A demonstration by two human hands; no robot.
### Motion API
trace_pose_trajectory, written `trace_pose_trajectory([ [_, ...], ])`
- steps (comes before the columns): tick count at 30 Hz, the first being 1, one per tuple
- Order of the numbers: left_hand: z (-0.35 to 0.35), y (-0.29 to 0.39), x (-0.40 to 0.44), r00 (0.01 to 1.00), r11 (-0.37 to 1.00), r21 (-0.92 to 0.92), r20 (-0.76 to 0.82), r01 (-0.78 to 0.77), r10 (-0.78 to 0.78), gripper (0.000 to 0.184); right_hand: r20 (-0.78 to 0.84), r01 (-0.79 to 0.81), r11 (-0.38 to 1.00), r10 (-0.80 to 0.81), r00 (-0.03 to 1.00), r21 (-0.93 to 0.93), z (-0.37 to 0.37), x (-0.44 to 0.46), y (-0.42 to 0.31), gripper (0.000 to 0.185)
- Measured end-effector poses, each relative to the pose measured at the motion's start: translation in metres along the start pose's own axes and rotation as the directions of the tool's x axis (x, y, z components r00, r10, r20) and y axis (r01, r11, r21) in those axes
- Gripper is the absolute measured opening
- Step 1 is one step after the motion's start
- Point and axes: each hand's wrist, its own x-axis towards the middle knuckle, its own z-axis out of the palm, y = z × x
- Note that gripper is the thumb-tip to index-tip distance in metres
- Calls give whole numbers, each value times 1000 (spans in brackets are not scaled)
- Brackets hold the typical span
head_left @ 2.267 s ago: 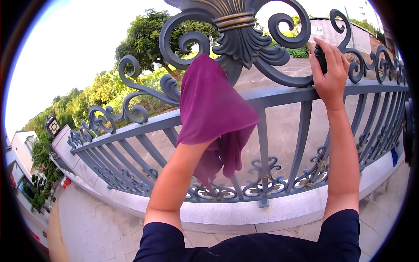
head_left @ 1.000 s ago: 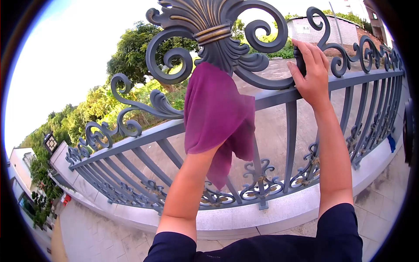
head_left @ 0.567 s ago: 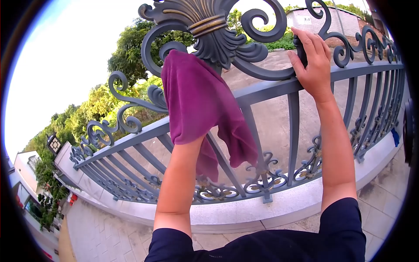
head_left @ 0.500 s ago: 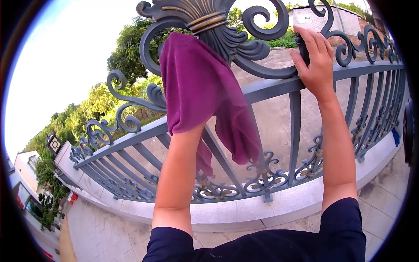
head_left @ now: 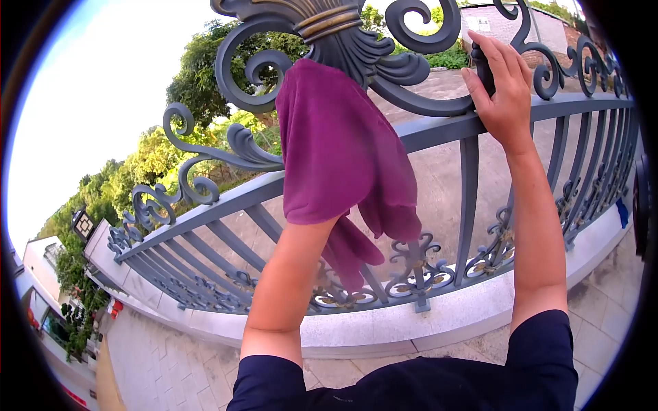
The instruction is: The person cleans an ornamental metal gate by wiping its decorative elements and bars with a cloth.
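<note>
A purple cloth [head_left: 329,144] drapes over my left hand and hangs in folds in front of the metal fence. Only the wrist [head_left: 312,236] shows below it; the fingers are hidden beneath. The cloth's top lies against the grey leaf-shaped ornament [head_left: 343,51] with its gold band, at the base of the leaves. My right hand [head_left: 506,96] is wrapped round the dark end of a curled metal scroll [head_left: 425,104], just above the fence's top rail [head_left: 439,131].
Upright bars [head_left: 468,205] run down from the rail to a pale stone ledge [head_left: 466,318]. Further scrolls [head_left: 185,164] rise on the left. Paving [head_left: 171,356] lies on my side. Beyond the fence are concrete ground, trees [head_left: 199,75] and a brick building [head_left: 493,24].
The cloth and my left hand have moved right and slightly down along the ornament, uncovering the small curl on the left. My right hand keeps its hold on the scroll.
</note>
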Motion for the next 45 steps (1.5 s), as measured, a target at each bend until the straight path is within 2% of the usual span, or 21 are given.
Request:
trace_pose_trajectory([
  [1, -7, 8, 13, 998, 985, 166, 45, -40, 33, 76, 10, -1, 1000, 1, 1000, -1, -1, 0, 0, 53],
  [3, -22, 18, 34, 986, 869, 474, 148, -139, 77, 75, 21, -1, 1000, 1, 1000, 3, -1, 1, -2, 53],
  [4, -18, 13, 33, 965, 762, 596, 111, -255, 236, 70, 18, -3, 1000, 3, 1000, 5, -1, 1, -2, 53],
  [7, -4, -5, 11, 940, 772, 563, 29, -297, 341, 73, 17, -15, 1000, 14, 1000, 22, -2, 1, -4, 54],
  [8, -2, -2, 0, 965, 850, 471, 11, -236, 261, 73, 12, -9, 1000, 9, 1000, 27, -2, 2, -4, 54],
  [10, -7, 23, -9, 981, 893, 406, 76, -193, 178, 67, 9, -6, 999, 6, 1000, 45, -3, 3, -4, 55],
  [12, -8, 17, -21, 985, 938, 345, 173, -43, -18, 70, 3, -8, 999, 8, 1000, 54, -4, 4, -5, 55],
  [15, -15, 0, -12, 977, 924, 329, -21, -195, 213, 52, -9, -18, 998, 19, 1000, 52, -4, 3, -6, 55],
  [17, -29, 23, 13, 978, 906, 393, -60, -159, 198, 51, -14, -22, 999, 23, 1000, 40, -4, 3, -7, 55],
  [21, -41, 11, 47, 967, 782, 580, 40, -226, 250, 64, 5, -16, 1000, 16, 1000, 23, -3, 2, -5, 54],
  [24, -12, 36, 38, 969, 722, 648, 127, -242, 211, 70, 6, -9, 1000, 9, 1000, 14, -3, 1, -3, 54],
  [27, 5, 31, -2, 935, 803, 526, -43, -279, 353, 64, -6, 4, 1000, -4, 1000, 28, -1, 0, -2, 53],
  [30, 13, 16, -42, 994, 976, 217, 108, -16, -8, 73, -3, 2, 999, -2, 1000, 40, -1, 0, -1, 53],
  [33, -24, 57, -27, 915, 914, 398, 339, 73, -221, 76, -10, -1, 999, 1, 1000, 32, -2, -1, 0, 52],
  [35, -59, 39, -18, 931, 981, 195, 357, 1, -72, 72, -10, 3, 1000, -2, 1000, 28, -1, 0, -1, 52],
  [37, -64, 22, -3, 977, 961, 247, 203, -123, 73, 71, -11, -2, 1000, 3, 1000, 26, -1, 0, -1, 52],
  [39, -58, 7, 16, 960, 805, 562, -63, -191, 272, 73, -12, 5, 1000, -5, 1000, 29, 0, -1, 0, 52],
  [42, -62, 21, 42, 956, 741, 646, -60, -183, 288, 71, -11, 9, 1000, -9, 1000, 21, 0, -2, 0, 53],
  [45, -58, -1, 67, 920, 792, 545, -88, -275, 381, 65, -13, 11, 1000, -10, 1000, 25, -1, -1, 1, 53],
])
